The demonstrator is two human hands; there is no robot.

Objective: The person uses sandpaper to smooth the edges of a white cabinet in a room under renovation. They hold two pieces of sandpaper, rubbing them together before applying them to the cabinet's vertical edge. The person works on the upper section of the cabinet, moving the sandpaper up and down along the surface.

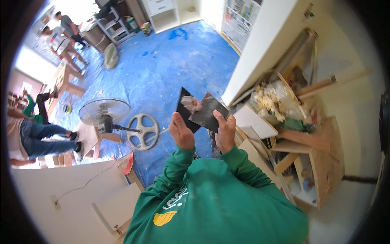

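Two hands, two plates, one lump counted at frame centre. Writing: white lettering is printed on the green sweatshirt (219,199), partly lost in folds, above a yellow ribbed emblem (165,218); small print is carried by the papered panel (239,21), too fine to be read.

The left plate (187,118), thin, dark, flat, straight-edged, is grasped by the left hand (181,132), thumb laid along its near side. A soft, uneven, pinkish-white lump (190,104) is borne on its face. The right plate (209,113), dark grey, squarish, scuffed, is clasped at its near corner by the right hand (226,132), thumb pressed on the upper face. The left plate is overlapped by the right one in view, just beside the lump; whether contact is made cannot be told. Both plates are held in front of the chest, above the floor.

Floor is covered by one wrinkled blue plastic sheet (174,57), white-specked. One fan (105,110) with wire guard and round spoked base is seen to the left. Four other people are counted: two upright at upper left (67,34), one in blue jeans (44,136), one in green partly hidden (35,107). To the right, one heap of crumpled plastic and scraps (280,101) is seen beside one open wooden box frame (313,162).
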